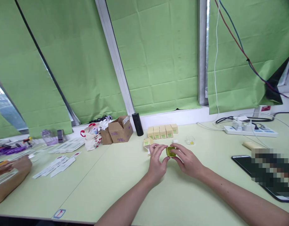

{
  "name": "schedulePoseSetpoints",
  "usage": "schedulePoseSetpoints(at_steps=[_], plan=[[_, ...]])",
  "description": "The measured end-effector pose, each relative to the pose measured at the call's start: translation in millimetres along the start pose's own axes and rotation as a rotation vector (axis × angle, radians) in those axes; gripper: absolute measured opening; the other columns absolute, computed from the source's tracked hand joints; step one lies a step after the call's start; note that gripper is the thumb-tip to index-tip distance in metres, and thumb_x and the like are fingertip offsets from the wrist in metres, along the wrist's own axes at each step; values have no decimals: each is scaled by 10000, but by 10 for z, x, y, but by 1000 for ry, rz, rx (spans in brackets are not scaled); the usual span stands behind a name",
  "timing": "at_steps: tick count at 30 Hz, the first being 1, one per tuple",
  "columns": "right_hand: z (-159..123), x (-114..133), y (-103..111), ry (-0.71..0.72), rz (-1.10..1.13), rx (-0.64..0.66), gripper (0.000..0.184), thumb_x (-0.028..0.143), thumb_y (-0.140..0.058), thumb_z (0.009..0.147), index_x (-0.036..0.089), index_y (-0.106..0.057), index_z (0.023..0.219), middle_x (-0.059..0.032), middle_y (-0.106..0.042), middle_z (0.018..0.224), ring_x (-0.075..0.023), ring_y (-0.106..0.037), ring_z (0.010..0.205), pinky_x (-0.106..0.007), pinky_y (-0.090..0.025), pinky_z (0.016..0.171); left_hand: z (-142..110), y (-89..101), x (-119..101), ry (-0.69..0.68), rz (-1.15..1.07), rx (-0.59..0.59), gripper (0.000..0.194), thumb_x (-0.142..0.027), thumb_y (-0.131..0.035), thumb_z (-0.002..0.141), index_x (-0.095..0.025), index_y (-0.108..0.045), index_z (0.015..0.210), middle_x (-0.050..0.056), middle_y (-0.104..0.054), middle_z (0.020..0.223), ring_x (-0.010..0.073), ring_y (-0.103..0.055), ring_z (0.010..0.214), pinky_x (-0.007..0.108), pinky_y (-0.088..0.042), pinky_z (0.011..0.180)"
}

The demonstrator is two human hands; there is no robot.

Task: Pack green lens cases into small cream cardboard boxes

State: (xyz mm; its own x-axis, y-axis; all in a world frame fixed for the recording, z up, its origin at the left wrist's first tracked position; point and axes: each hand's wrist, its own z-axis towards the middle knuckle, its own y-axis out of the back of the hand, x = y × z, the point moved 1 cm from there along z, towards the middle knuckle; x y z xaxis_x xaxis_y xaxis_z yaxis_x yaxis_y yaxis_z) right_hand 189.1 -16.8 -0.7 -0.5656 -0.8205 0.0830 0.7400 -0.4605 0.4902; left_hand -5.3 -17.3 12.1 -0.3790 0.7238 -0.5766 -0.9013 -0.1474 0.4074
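Observation:
Between my two hands, just above the pale green table [125,188], is a small yellow-green squarish container [170,152]. The fingertips of my left hand [157,161] pinch its left side. On its right side and front, the fingers of my right hand [186,159] are pressed; what lies inside it I cannot make out. Behind my left fingers stands an open pale yellow carton [147,142] with a green square on it. Several similar closed cartons [162,132] stand in a row behind. A clear plastic piece [189,141] with something yellow in it lies beyond my right hand.
A black cylinder [137,124], a cardboard box [120,130] and a white bag [90,138] stand along the back. White paper strips [57,165] lie left, near another person's hands [19,164]. At right are a power strip [252,131] and a dark tablet-like device [243,163], partly pixelated.

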Motion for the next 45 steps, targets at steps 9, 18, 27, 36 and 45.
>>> schedulePoseSetpoints(at_steps=[9,18,27,36,45], plan=[[75,53,32,29,-9,8,373,87,-441,1014,246,-586,1320,-150,-654,1273,-283,-709,1061,-418,-646,799,-2,-2,-11,-10,-12,-20,393,-125,-672,901,-293,-690,1256,81,-690,1223,303,-467,1296,514,-418,1130],[53,41,16,37,-32,-15,337,96,-460,1023,241,-591,1297,-150,-645,1290,-278,-705,1093,-429,-648,838,1,6,-4,3,-23,-15,378,-155,-685,910,-298,-690,1260,76,-694,1222,294,-471,1284,497,-430,1115],[32,29,2,54,-3,-54,348,69,-479,1003,233,-612,1280,-161,-641,1318,-282,-702,1124,-423,-642,848,2,9,-13,-15,-16,-20,360,-177,-692,923,-287,-690,1266,83,-695,1221,297,-472,1282,498,-424,1117],[40,16,2,40,38,-48,341,84,-475,1018,250,-610,1284,-153,-650,1328,-273,-700,1158,-419,-648,858,-3,14,-15,-7,-23,-24,368,-193,-696,920,-273,-688,1279,94,-693,1210,303,-476,1274,515,-421,1115],[13,-20,-22,-361,318,-41,164,302,-504,1059,265,-570,1205,-120,-716,1316,-274,-728,1169,-430,-619,922,-23,56,7,-29,25,-4,397,-215,-576,980,-264,-588,1373,112,-639,1301,302,-417,1317,501,-425,1086]])
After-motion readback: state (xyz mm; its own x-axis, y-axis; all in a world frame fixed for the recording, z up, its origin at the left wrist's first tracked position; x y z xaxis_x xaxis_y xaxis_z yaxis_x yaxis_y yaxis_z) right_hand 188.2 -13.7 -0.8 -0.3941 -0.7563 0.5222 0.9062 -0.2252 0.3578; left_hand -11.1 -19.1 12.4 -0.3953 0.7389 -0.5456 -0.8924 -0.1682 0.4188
